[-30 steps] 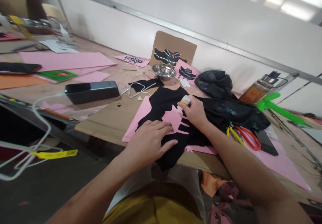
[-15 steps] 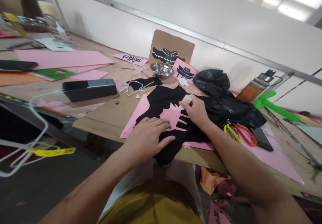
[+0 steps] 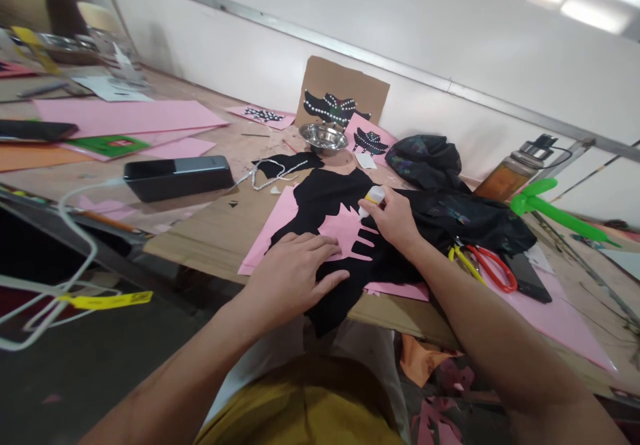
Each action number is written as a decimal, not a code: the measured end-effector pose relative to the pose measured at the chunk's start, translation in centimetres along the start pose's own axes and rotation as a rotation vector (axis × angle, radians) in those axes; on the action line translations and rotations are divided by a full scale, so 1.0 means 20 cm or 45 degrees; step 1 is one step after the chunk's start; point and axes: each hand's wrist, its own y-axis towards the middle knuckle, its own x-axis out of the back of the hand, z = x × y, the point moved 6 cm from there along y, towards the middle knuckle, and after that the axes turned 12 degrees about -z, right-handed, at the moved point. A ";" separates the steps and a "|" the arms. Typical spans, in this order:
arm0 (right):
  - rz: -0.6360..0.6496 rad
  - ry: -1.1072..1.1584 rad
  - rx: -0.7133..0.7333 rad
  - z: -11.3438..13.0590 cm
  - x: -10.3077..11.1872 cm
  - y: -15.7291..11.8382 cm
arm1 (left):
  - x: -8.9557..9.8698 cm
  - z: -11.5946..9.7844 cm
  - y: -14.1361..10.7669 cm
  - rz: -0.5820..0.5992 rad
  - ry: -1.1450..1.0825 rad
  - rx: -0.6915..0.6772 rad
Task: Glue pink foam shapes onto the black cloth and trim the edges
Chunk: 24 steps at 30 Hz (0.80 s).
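Observation:
My right hand (image 3: 397, 218) grips a small white glue bottle (image 3: 374, 196) with a yellow band. Its nozzle points down at the upper right edge of a pink paper cutout (image 3: 340, 228) with jagged, finger-like strips. This cutout lies on black cloth (image 3: 320, 195) spread over a pink sheet (image 3: 254, 253). Flat on the cloth and the cutout's left edge rests my left hand (image 3: 295, 272), fingers stretched out and holding nothing. Whether the nozzle tip touches the paper is too small to tell.
A dark box-shaped device (image 3: 179, 177) with a white cable lies to the left. Behind the cloth are a steel bowl (image 3: 323, 137) and a beaded black cutout on cardboard (image 3: 345, 75). At right are red-handled scissors (image 3: 495, 268), a phone (image 3: 529, 282), a bottle (image 3: 510, 168) and a green balloon (image 3: 543, 205).
The view has shifted slightly, so things at the right sit a little further right. My right hand with the glue bottle stays by the cutout's edge; my left hand has stayed in place.

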 end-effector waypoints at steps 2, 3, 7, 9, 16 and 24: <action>0.015 0.001 -0.005 0.00 0.01 -0.01 | 0.00 0.00 0.00 -0.003 0.001 -0.006; 0.016 0.002 -0.008 0.00 0.01 -0.01 | 0.00 0.00 0.00 -0.004 0.000 -0.010; -0.006 0.029 -0.024 0.01 0.00 0.00 | 0.00 0.00 0.00 0.002 0.000 -0.011; -0.018 0.032 -0.027 0.01 -0.01 0.01 | 0.00 0.00 0.00 0.005 -0.001 -0.009; 0.037 -0.001 -0.014 0.03 0.00 0.00 | 0.00 -0.01 0.00 0.005 -0.012 -0.017; -0.023 0.006 0.019 0.03 -0.03 0.00 | 0.00 -0.01 0.00 -0.016 -0.003 -0.032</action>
